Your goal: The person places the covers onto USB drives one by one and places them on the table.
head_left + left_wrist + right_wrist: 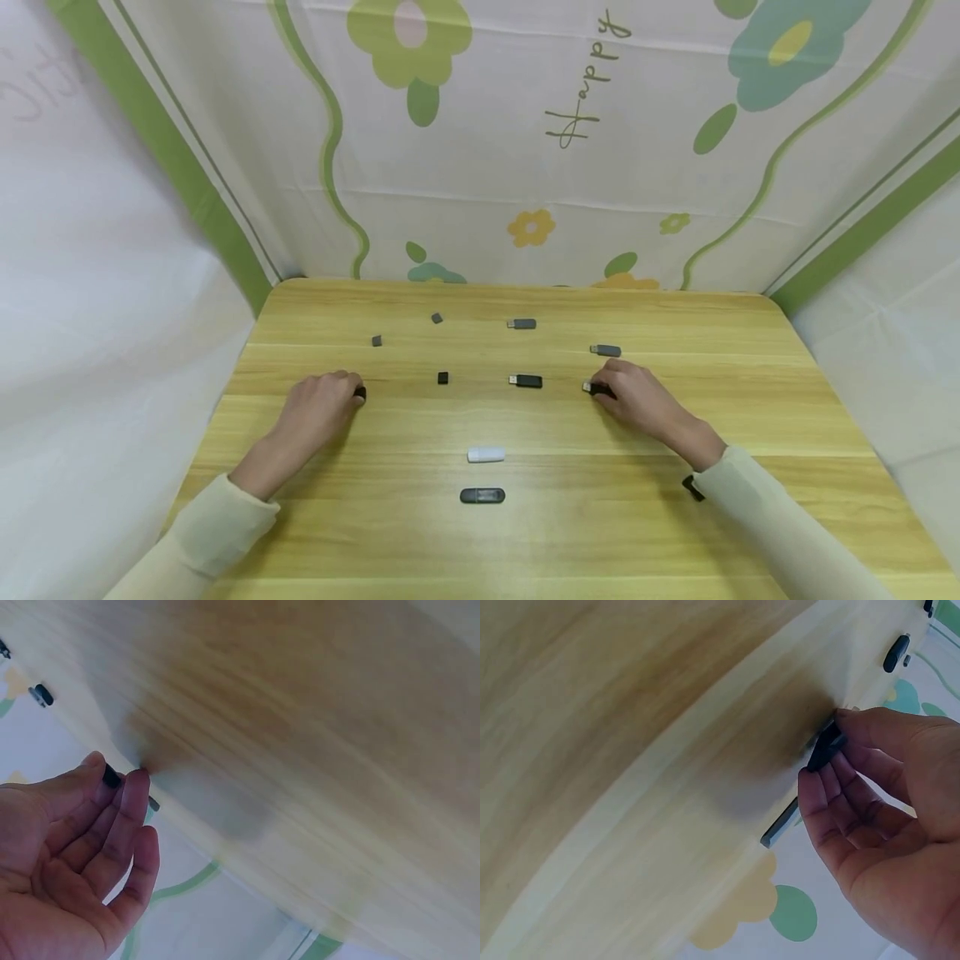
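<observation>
My left hand (318, 407) pinches a small black USB cap (361, 393) between thumb and fingertips at the table's left side. In the left wrist view the cap (112, 777) shows between thumb and index finger. Across the table, my right hand (643, 402) pinches a black USB stick (602, 390), its metal plug pointing left. The right wrist view shows that stick's dark body (826, 748) between thumb and fingertips, close over the wood. Between the hands lie another black USB stick (528, 382), uncapped, and a black cap (443, 378).
Farther back are two grey USB sticks, one in the middle (523, 324) and one rightward (607, 351), and two grey caps (437, 317). Nearer lie a white stick (487, 455) and a dark stick (482, 496). A black object (693, 488) is partly hidden by the right sleeve.
</observation>
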Available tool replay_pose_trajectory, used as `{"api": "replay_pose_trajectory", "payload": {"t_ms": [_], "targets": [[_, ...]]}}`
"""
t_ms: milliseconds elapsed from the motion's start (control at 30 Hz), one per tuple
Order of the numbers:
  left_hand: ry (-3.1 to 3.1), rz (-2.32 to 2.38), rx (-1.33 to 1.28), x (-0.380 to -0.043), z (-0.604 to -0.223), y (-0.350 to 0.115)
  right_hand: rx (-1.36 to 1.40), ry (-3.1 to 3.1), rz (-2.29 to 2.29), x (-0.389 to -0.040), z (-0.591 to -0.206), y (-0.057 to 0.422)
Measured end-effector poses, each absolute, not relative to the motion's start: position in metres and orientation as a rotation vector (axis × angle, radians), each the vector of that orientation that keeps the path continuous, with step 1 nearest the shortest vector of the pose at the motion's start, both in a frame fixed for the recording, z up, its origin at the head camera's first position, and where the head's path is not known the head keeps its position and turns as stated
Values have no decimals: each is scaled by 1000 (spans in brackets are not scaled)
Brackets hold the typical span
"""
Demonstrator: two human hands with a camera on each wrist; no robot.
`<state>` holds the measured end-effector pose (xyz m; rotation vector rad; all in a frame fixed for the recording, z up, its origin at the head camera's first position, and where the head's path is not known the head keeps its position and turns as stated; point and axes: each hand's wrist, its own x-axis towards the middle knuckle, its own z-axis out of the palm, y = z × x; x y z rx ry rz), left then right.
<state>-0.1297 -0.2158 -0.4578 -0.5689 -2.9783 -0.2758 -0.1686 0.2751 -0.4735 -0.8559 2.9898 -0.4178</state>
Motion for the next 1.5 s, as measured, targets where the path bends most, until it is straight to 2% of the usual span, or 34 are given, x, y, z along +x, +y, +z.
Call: {"api": "replay_pose_trajectory", "payload": {"t_ms": [533,1500], "targets": [[-2959,-332,-602,-129,-451,-201,-1054,3033,-456,-163,-467,262],[-2929,-342,-747,-124,-438,-150,-1373,2938,-553,-147,-449,195]]}}
